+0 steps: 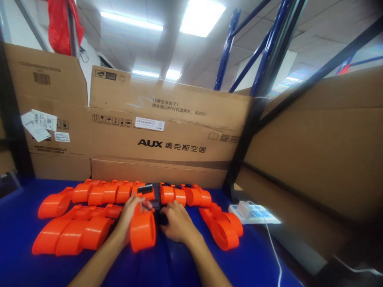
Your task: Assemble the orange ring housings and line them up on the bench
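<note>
Your left hand (pixel 129 215) holds an orange ring (pixel 140 235) by its top, at the middle of the blue desk (pixel 170 267). Your right hand (pixel 177 220) is curled near a dark thing (pixel 156 196); I can't tell if it grips anything. More orange rings (pixel 70 239) lie on both sides.

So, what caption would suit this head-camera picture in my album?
Left fingers and right fingers among bright orange loops on a blue surface, AUX-printed cardboard behind.
</note>
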